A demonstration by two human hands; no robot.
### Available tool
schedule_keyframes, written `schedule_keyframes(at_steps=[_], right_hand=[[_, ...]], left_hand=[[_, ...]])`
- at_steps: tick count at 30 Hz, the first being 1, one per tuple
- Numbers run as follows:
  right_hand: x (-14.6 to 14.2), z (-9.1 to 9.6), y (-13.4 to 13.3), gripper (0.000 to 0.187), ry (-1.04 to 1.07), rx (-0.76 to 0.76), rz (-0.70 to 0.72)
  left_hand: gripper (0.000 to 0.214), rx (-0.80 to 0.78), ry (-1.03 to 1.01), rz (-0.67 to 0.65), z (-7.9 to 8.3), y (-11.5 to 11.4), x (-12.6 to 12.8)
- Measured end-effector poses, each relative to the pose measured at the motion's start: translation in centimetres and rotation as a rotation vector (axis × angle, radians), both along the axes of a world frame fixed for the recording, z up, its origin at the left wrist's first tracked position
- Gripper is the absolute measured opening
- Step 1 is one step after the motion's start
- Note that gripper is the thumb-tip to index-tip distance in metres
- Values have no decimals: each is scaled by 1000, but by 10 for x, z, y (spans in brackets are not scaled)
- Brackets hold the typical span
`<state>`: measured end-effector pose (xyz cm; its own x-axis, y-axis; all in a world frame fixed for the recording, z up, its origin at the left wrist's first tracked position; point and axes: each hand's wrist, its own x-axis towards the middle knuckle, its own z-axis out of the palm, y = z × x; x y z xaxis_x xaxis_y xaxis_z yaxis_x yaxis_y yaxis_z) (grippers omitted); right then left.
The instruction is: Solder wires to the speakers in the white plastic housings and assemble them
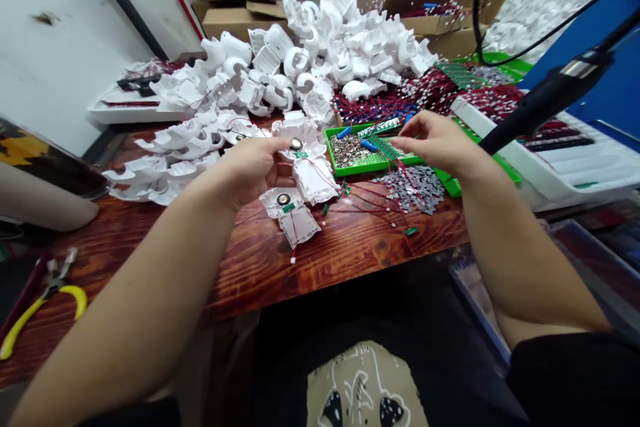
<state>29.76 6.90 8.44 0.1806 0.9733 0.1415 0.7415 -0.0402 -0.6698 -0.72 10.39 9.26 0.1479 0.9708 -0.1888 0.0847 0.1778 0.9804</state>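
My left hand (pixel 255 165) is curled round a white plastic housing (pixel 311 170) with a round metal button and red wires, held just above the wooden table (pixel 260 260). A second housing (pixel 293 213) of the same kind lies below it on the table. My right hand (pixel 435 143) hovers over the green tray (pixel 350 170) of small parts, fingers pinched together; what they hold is too small to make out. Loose red wires and small green circuit boards (pixel 411 231) lie between the hands.
A big heap of white plastic shells (pixel 310 53) fills the table's back. Grey metal pieces (pixel 415 187) lie right of the tray. A black soldering iron (pixel 545 97) juts in from the right. Yellow-handled pliers (pixel 45 303) lie at the left edge. Another person's arm (pixel 45 203) rests at left.
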Motion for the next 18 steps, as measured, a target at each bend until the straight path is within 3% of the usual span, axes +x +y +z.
schedule_keyframes(at_steps=[3, 8, 14, 18], right_hand=[[14, -11, 18, 22, -274, -152, -25], [12, -14, 37, 17, -368, -162, -27], [1, -21, 65, 48, -398, -271, -6], [-1, -26, 74, 45, -399, -374, -12]], left_hand=[[11, -138, 81, -7, -4, 40, 9], [8, -133, 179, -21, -15, 79, 44], [13, -114, 219, -91, -27, 96, 87], [22, -85, 279, -87, -28, 97, 104]])
